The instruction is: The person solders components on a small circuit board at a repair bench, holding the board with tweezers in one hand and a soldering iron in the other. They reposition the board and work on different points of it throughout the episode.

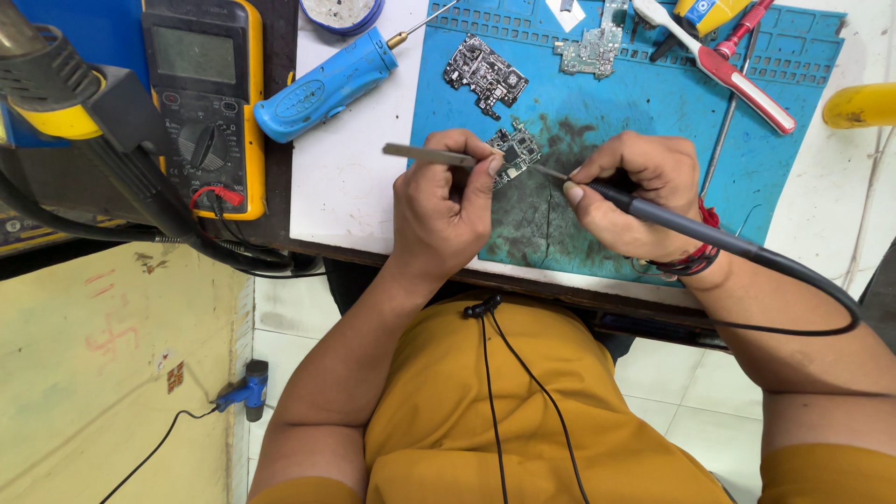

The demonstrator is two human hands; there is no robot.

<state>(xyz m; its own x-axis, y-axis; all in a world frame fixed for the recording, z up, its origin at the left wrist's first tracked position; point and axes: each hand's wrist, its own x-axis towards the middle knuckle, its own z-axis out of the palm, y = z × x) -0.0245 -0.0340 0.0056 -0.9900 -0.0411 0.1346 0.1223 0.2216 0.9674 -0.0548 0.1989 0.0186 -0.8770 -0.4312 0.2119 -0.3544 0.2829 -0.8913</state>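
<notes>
My left hand grips metal tweezers, whose tips rest on a small circuit board lying on the blue work mat. My right hand holds a black corded soldering iron like a pen, its thin tip touching the same board's right edge. Both hands sit close together at the mat's near edge, over a dark, scorched patch.
Two more circuit boards lie farther back on the mat. A blue electric screwdriver and a yellow multimeter sit to the left. Red-handled tools rest at the right. A black hot-air nozzle hangs at far left.
</notes>
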